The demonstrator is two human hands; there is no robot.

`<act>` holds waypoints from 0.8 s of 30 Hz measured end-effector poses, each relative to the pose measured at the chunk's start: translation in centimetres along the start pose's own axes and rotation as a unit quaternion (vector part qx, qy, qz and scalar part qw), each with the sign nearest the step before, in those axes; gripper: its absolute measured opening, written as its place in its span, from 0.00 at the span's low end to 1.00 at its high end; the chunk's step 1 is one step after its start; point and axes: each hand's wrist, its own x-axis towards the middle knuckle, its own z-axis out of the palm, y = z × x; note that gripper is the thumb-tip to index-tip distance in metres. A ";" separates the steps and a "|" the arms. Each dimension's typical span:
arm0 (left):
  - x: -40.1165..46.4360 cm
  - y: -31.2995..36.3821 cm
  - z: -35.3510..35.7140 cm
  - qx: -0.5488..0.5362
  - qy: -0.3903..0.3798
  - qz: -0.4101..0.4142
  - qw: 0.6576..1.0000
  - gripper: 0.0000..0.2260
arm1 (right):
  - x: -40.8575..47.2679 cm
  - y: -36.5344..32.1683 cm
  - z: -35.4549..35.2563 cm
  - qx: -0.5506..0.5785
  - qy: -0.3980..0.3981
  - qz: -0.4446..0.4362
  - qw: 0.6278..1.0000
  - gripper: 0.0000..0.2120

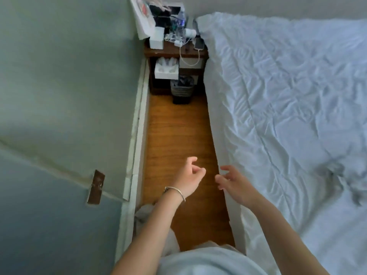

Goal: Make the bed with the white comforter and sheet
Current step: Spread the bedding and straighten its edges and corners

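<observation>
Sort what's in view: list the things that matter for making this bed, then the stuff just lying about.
For the job: white comforter; left hand; right hand.

Lying about: nightstand; water bottle; phone; waste basket.

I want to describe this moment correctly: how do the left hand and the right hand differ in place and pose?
The left hand hangs over the bare wood floor, apart from the bed; the right hand is at the hanging side edge of the white comforter. The left hand's wrist carries a bracelet; the right hand's wrist is bare. Both hands have loosely curled fingers and hold nothing.
</observation>
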 end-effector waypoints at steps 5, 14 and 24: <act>8.3 6.3 -1.6 0.089 -0.152 0.066 0.982 0.21 | 1.4 -3.1 -3.6 0.123 0.122 0.093 0.980 0.20; 16.3 14.2 9.6 0.179 -0.410 0.088 0.890 0.15 | 1.8 3.1 -8.5 0.271 0.317 0.245 0.875 0.19; 26.5 22.7 26.3 0.262 -0.469 0.106 0.837 0.14 | 7.6 15.1 -18.9 0.435 0.387 0.318 0.748 0.17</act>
